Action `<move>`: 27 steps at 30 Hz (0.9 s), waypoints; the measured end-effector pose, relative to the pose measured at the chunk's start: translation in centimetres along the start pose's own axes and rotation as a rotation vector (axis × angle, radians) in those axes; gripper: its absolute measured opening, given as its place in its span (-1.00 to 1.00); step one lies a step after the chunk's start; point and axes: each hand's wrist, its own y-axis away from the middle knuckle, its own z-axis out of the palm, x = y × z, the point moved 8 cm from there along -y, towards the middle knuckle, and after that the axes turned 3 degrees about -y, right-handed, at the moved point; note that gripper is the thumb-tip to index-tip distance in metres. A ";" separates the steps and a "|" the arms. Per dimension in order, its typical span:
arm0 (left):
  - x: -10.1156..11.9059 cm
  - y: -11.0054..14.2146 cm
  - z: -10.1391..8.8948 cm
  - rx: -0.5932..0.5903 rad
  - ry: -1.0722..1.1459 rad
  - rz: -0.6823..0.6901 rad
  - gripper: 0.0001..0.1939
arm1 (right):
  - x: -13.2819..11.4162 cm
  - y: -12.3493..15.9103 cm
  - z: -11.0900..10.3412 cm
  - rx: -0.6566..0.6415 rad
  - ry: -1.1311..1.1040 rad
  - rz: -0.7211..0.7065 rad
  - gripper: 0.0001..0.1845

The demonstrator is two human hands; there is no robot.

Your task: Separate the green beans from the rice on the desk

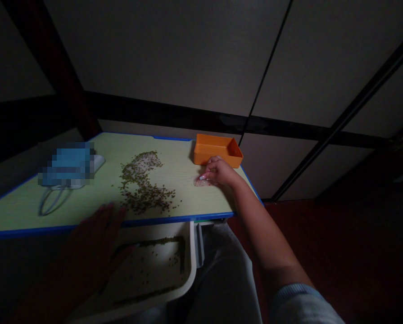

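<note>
A spread of small green beans (pixel 143 184) lies in the middle of a pale yellow-green table (pixel 25 202) with a blue edge. My right hand (pixel 219 172) rests on the table just in front of an orange box (pixel 216 150), fingers curled in a pinch over a small pale patch of grains. My left hand (pixel 93 243) lies in shadow at the table's near edge, fingers stretched flat, over the rim of a white tray (pixel 187 274) that holds scattered beans below the table edge.
A blurred blue object (pixel 68 164) with a looped cord (pixel 52 200) lies at the table's left. Dark wall panels rise behind the table. My lap in grey cloth shows below the tray. Dark reddish floor lies to the right.
</note>
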 end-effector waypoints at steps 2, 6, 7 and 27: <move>0.0 0.0 -0.1 0.018 -0.010 0.005 -0.17 | -0.1 0.0 0.1 -0.009 0.015 -0.004 -0.83; 0.2 0.0 -0.3 0.035 -0.021 0.015 -0.18 | -0.3 0.0 0.2 0.002 0.019 -0.027 -0.82; 0.2 0.0 -0.4 0.038 -0.027 0.021 -0.17 | -0.4 -0.1 0.2 0.004 0.021 -0.031 -0.82; -0.3 0.1 0.4 -0.038 0.028 -0.037 -0.16 | -0.5 0.2 -2.5 0.196 -0.133 0.020 -0.71</move>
